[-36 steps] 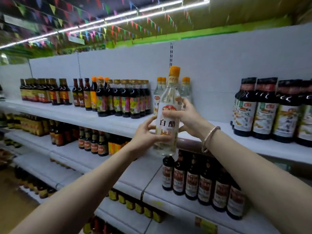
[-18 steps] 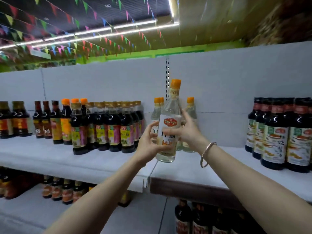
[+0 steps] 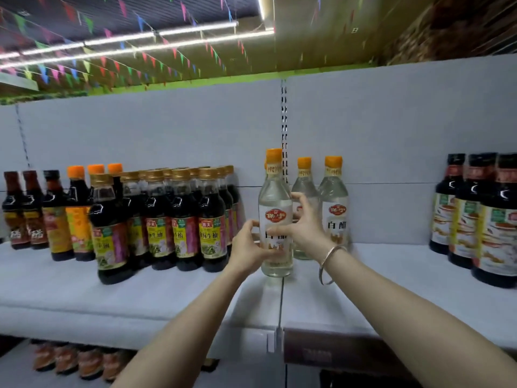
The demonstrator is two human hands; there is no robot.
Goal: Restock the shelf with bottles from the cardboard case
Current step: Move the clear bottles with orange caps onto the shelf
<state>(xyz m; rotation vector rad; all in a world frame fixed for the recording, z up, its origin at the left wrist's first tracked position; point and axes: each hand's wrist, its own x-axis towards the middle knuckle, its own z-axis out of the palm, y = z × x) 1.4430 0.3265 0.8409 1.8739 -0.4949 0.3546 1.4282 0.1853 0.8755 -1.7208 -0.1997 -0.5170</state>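
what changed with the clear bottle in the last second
The clear bottle moved forward from mid-air in front of the shelf and now appears to stand on it, just ahead of the other clear bottles. The left hand and right hand went with it and still grip its body. The dark bottles stayed put.

One wide-angle camera rides on the person's head, facing the white shelf (image 3: pixel 145 292) straight on and close, about level with its top tier; left hand (image 3: pixel 246 247), right hand (image 3: pixel 305 231) and white vinegar bottle (image 3: pixel 275 200) sit mid-frame, ceiling lights (image 3: pixel 123 38) above
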